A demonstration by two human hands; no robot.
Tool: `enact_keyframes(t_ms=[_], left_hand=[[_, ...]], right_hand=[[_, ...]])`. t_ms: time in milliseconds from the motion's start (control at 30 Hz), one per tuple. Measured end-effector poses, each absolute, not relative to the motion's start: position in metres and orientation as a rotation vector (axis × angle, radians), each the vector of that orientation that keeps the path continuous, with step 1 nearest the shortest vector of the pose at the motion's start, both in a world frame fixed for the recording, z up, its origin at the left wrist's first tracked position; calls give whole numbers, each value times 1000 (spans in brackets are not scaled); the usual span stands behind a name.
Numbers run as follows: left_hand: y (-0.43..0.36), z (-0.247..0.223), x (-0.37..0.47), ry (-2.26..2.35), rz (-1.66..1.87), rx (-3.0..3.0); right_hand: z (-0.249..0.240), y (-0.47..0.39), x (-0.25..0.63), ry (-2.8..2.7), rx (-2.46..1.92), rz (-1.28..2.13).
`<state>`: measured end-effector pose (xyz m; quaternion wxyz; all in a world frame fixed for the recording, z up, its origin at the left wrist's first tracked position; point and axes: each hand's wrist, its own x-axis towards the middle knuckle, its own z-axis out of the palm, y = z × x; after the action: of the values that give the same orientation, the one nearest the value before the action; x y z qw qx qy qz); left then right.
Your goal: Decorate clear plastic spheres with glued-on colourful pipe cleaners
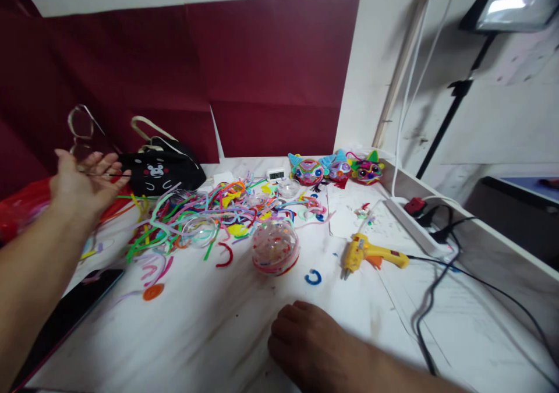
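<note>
My left hand (85, 183) is raised at the left, palm up, with a pair of thin-framed eyeglasses (81, 124) held by one dark temple between the fingers. The lenses stand above the fingertips. My right hand (301, 343) rests on the white table at the front, fingers curled into a loose fist, and nothing shows in it. Beyond it sits a clear plastic ball (275, 247) with red and pink strips round its lower part. A curled blue pipe cleaner piece (313, 277) and a yellow hot glue gun (373, 253) lie to its right.
Tangled pipe cleaners (205, 206) spread behind the ball. Decorated animal-faced balls (308, 172) line the back beside a small digital clock (275, 174). A black bag (161, 169) stands at left, a phone (70, 317) below. A power strip (419, 230) with cables runs along the right.
</note>
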<state>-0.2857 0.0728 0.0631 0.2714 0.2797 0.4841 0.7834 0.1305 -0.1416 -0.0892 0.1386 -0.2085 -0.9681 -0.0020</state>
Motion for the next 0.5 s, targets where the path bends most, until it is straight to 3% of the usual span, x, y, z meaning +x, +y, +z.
enact_keyframes(t_ms=[367, 500], left_hand=[[68, 62, -284, 1090, 2127, 726], [75, 57, -294, 1283, 2100, 772]], right_hand=[[-90, -142, 131, -2814, -611, 12], [-92, -141, 130, -2793, -604, -1]])
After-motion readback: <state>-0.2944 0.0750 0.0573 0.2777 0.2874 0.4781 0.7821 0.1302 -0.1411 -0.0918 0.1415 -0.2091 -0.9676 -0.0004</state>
